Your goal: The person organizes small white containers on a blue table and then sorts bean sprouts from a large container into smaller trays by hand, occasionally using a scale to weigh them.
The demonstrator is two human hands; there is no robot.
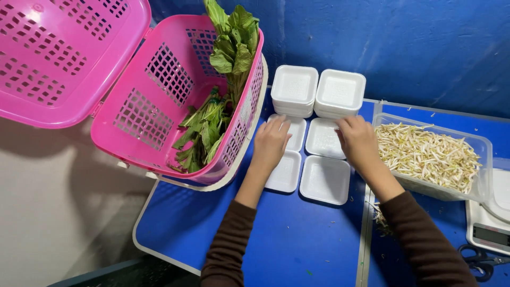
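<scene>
Currently, head view: your left hand lies flat, fingers loosely spread, on a white foam tray at the back left of four laid out on the blue table. Your right hand, palm down and holding nothing, touches the back right tray. Two tray stacks stand behind. Bean sprouts fill a clear tub right; a pink basket holds leafy greens left.

light: bright, even, from above | shadows: soft, basket darkens floor at left | glare: mild sheen on white foam trays | focus: sharp centre | edges: slight wide-angle bending, corners softer
</scene>
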